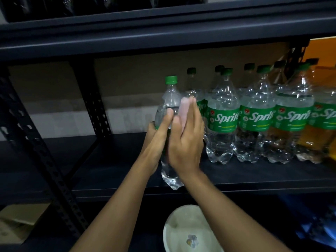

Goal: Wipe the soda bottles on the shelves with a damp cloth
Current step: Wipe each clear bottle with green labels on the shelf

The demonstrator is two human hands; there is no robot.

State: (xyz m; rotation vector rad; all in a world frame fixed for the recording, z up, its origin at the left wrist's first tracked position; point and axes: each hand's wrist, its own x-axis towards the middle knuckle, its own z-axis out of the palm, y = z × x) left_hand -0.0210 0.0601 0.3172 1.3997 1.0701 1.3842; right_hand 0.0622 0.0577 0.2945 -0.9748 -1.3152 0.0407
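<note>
Hands: left hand point(157, 140) wrapped round Sprite bottle point(170, 99) at label; right hand point(185, 142) flat, pressing pink cloth point(185, 108) on shoulder. Long axis upright, between palms.

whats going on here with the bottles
A person is wiping a Sprite bottle at the front of the shelf. The left hand grips its middle, while the right hand presses a pale pink cloth flat against its upper part. More Sprite bottles stand in a row to the right; a white bowl sits below.

Glossy clear plastic bottle point(170, 104), matt metal shelf point(109, 160)
</note>
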